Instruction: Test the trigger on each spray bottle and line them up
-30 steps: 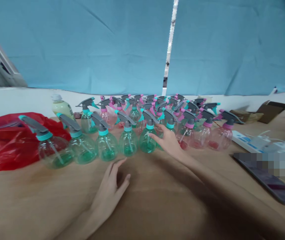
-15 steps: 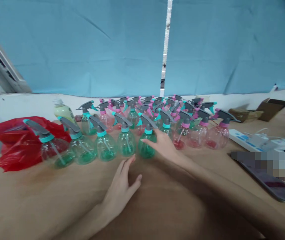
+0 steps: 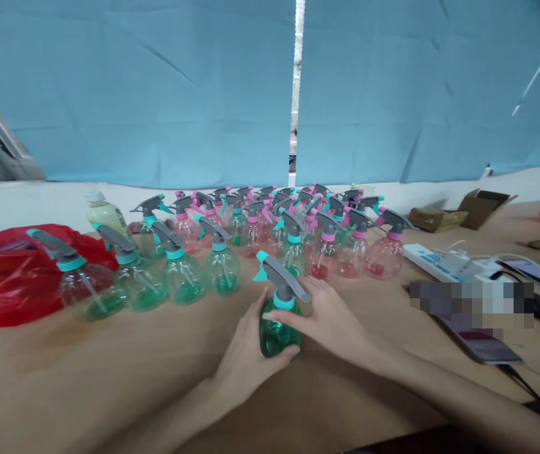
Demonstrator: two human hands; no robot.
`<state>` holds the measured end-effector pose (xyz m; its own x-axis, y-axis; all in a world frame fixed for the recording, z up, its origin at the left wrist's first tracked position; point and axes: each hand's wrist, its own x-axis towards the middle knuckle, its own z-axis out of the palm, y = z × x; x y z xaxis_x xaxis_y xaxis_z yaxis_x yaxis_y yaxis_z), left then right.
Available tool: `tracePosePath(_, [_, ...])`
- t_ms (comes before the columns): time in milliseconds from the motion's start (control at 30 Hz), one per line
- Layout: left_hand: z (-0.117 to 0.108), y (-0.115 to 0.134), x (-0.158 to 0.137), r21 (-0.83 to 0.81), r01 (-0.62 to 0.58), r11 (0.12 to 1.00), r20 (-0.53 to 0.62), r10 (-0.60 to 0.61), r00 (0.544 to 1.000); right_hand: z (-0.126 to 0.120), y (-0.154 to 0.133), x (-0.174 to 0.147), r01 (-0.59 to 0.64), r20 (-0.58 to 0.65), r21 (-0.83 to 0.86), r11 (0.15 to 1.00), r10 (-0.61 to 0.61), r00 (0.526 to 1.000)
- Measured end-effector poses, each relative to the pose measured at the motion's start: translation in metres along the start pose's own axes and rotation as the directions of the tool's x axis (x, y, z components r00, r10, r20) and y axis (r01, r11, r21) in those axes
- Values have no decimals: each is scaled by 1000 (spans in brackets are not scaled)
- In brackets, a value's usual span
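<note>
Between my two hands stands a green spray bottle [image 3: 277, 334], upright, with a teal collar and a grey and teal trigger head. My left hand [image 3: 246, 353] wraps its left side, thumb across the lower front. From the right, my right hand [image 3: 329, 315] grips it near the shoulder, its thumb over the front below the collar. To the left is a row of green-tinted spray bottles, the nearest one [image 3: 223, 271] a short way off. Just behind my hands are another green spray bottle [image 3: 293, 252] and a pink one [image 3: 323, 258].
More pink and green spray bottles crowd the back of the table. At left lie a red plastic bag [image 3: 19, 284] and a pale capped bottle [image 3: 109, 214]. On the right are a white power strip [image 3: 433, 261], cables, a phone [image 3: 482, 343] and an open cardboard box [image 3: 482, 208].
The green spray bottle has come out of the front row, nearer to me, in my right hand. My left hand, open and apart before, has closed on it too.
</note>
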<state>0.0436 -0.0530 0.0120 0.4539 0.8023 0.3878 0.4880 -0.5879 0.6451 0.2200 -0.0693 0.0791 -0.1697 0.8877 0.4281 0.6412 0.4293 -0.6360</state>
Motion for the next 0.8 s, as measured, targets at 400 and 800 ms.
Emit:
tracePosePath(400, [25, 18, 8, -68, -87, 994, 23, 89, 996, 5, 13, 15, 61, -57, 488, 871, -38, 998])
tracePosePath(800, [26, 10, 24, 34, -139, 990, 35, 138, 990, -5, 18, 22, -22, 22, 519, 854, 12, 1000])
